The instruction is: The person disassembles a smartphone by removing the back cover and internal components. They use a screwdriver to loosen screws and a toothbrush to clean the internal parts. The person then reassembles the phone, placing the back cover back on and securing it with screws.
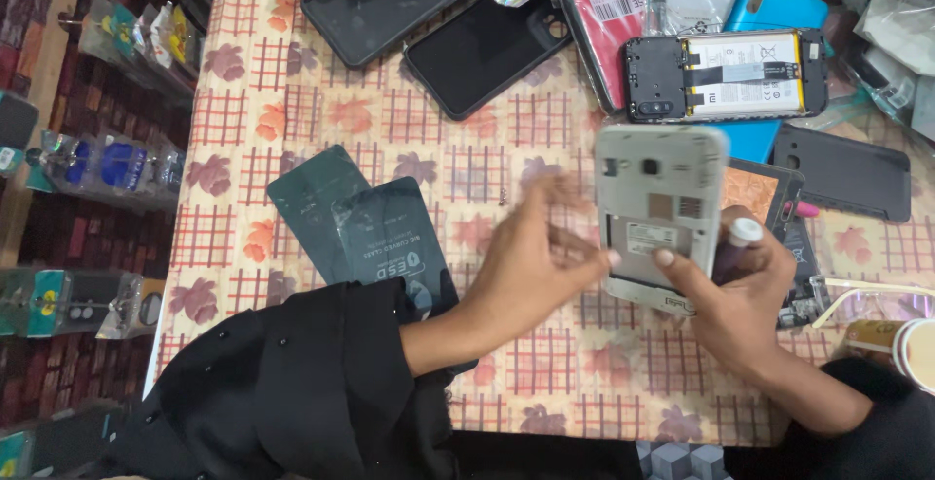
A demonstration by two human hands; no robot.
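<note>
My right hand (735,290) holds a white phone (660,209) upright with its back cover off, thumb pressed on the empty battery bay; a small white-capped bottle (742,237) is also tucked in that hand. My left hand (531,266), blurred, reaches toward the phone's left edge with fingertips near or touching it. Both arms wear black sleeves.
On the checked floral tablecloth (321,100) lie two dark screen-protector packets (360,227), two black phone cases (438,22), an opened phone with its battery showing (726,76), a blue case (774,3), a red case (609,3) and a dark cover (842,173). Shelves of packaged goods (97,168) stand at the left.
</note>
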